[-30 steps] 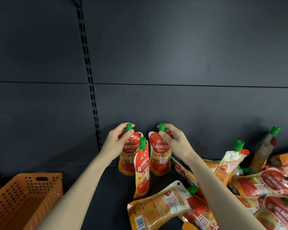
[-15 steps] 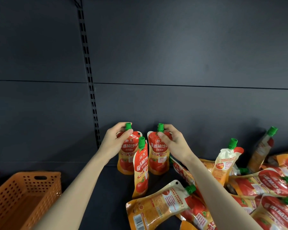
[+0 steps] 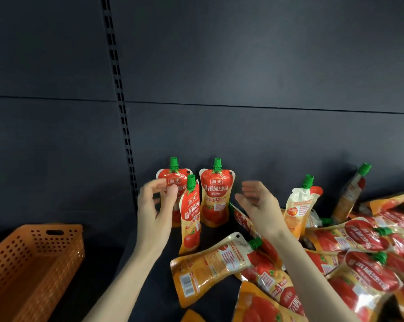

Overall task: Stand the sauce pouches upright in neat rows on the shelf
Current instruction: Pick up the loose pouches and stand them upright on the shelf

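Note:
Two red and orange sauce pouches with green caps stand upright against the dark back wall: the left pouch [image 3: 173,180] and the right pouch [image 3: 216,196]. A third pouch [image 3: 190,214] stands in front of them, turned sideways. My left hand [image 3: 155,205] hovers in front of the left pouch, fingers loosely curled, holding nothing. My right hand [image 3: 258,203] is just right of the right pouch, fingers relaxed and empty. A loose pile of pouches [image 3: 359,259] lies flat on the dark shelf [image 3: 149,293] at the right.
An orange perforated basket [image 3: 31,268] sits on the shelf at the lower left. A slotted upright rail [image 3: 120,108] runs down the back wall. Two pouches [image 3: 299,205] lean upright at the back of the pile on the right.
Both hands have let go of the green caps of the two back pouches and pulled back toward me. The two pouches stay standing on their own.

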`<move>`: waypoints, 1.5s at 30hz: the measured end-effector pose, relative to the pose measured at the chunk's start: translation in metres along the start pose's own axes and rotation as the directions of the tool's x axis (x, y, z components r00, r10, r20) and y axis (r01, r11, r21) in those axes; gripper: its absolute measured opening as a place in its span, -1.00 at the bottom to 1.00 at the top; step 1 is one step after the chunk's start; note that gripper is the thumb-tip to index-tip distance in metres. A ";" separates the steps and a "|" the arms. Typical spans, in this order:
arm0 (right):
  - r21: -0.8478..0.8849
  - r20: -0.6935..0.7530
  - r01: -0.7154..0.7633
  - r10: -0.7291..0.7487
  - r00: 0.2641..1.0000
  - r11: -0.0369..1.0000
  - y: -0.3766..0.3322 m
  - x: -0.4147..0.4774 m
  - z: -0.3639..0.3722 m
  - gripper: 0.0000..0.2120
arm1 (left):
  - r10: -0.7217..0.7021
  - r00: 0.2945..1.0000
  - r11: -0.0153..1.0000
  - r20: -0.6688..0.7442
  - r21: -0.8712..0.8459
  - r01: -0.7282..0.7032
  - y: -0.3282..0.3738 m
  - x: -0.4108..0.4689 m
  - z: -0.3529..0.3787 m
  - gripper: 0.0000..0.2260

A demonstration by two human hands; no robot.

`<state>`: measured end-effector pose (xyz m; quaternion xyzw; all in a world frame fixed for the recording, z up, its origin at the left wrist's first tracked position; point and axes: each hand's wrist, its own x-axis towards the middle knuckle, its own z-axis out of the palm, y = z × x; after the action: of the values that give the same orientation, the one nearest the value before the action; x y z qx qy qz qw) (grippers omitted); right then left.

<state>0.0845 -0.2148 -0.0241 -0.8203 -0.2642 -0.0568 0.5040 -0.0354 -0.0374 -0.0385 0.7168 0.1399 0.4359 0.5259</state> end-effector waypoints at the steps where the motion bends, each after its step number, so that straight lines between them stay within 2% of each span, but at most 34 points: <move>1: -0.056 0.010 0.001 -0.001 1.000 0.998 0.004 -0.006 -0.003 -0.64 | -0.027 0.999 0.999 0.027 -0.028 0.028 0.001 -0.009 0.003 -0.64; 4: -0.211 0.068 -0.017 0.032 0.997 0.977 0.014 -0.020 -0.011 -0.60 | -0.104 0.990 0.994 0.098 -0.024 0.107 0.001 -0.032 0.012 -0.58; 9: -0.349 0.209 -0.103 0.185 0.960 0.932 0.022 -0.026 -0.015 -0.57 | -0.236 0.968 0.969 0.086 0.090 0.229 -0.007 -0.049 0.026 -0.66; 13: -0.539 0.253 -0.074 0.245 0.936 0.839 0.023 -0.030 -0.016 -0.64 | -0.235 0.970 0.964 0.069 0.144 0.223 -0.010 -0.055 0.031 -0.78; 16: -0.583 0.263 -0.057 0.256 0.930 0.810 0.027 -0.040 -0.019 -0.59 | -0.218 0.974 0.961 0.062 0.189 0.203 -0.012 -0.053 0.028 -0.77; 18: -0.569 0.237 -0.060 0.234 0.943 0.820 0.028 -0.045 -0.022 -0.61 | -0.212 0.976 0.961 0.055 0.194 0.198 -0.014 -0.052 0.026 -0.74; 21: -0.507 0.137 -0.092 0.185 0.973 0.857 0.027 -0.050 -0.024 -0.75 | -0.198 0.979 0.967 0.048 0.170 0.188 -0.015 -0.054 0.024 -0.79; 26: -0.438 -0.019 -0.143 0.149 0.989 0.888 0.027 -0.061 -0.027 -0.69 | -0.182 0.981 0.976 0.063 0.131 0.173 -0.018 -0.055 0.022 -0.89; 28: -0.400 -0.064 -0.129 0.113 0.992 0.908 0.028 -0.066 -0.032 -0.71 | -0.170 0.983 0.979 0.071 0.124 0.160 -0.019 -0.056 0.021 -0.84; 31: -0.367 -0.155 -0.060 0.002 0.988 0.928 0.028 -0.074 -0.035 -0.71 | -0.170 0.981 0.980 0.095 0.119 0.158 -0.021 -0.053 0.018 -0.93; 34: -0.248 -0.223 0.043 -0.100 0.970 0.968 0.024 -0.079 -0.034 -0.65 | -0.197 0.974 0.976 0.110 0.111 0.185 -0.026 -0.048 0.014 -0.90; 35: -0.150 -0.233 0.053 -0.088 0.969 0.987 0.021 -0.079 -0.034 -0.64 | -0.216 0.970 0.974 0.114 0.089 0.206 -0.025 -0.046 0.011 -0.88; 37: 0.175 -0.188 -0.007 0.041 0.981 0.985 0.008 -0.077 -0.032 -0.69 | -0.246 0.962 0.969 0.117 0.048 0.242 -0.025 -0.043 0.007 -0.84; 39: 0.513 -0.065 -0.127 0.186 0.980 0.849 -0.006 -0.071 -0.025 -0.79 | -0.256 0.959 0.967 0.123 0.036 0.253 -0.027 -0.041 0.003 -0.82; 40: 0.598 -0.016 -0.176 0.231 0.973 0.782 -0.012 -0.068 -0.021 -0.80 | -0.261 0.956 0.965 0.135 0.038 0.258 -0.028 -0.040 0.002 -0.80; 42: 0.679 0.060 -0.229 0.259 0.964 0.698 -0.019 -0.062 -0.010 -0.73 | -0.271 0.948 0.962 0.166 0.068 0.263 -0.028 -0.038 0.001 -0.74; 45: 0.725 0.110 -0.253 0.255 0.961 0.640 -0.021 -0.056 0.002 -0.62 | -0.281 0.939 0.957 0.197 0.124 0.261 -0.030 -0.035 -0.001 -0.69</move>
<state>0.0260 -0.2263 -0.0281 -0.5781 -0.1465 0.1239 0.7931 -0.0482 -0.0476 -0.0814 0.7576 0.2011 0.2730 0.5578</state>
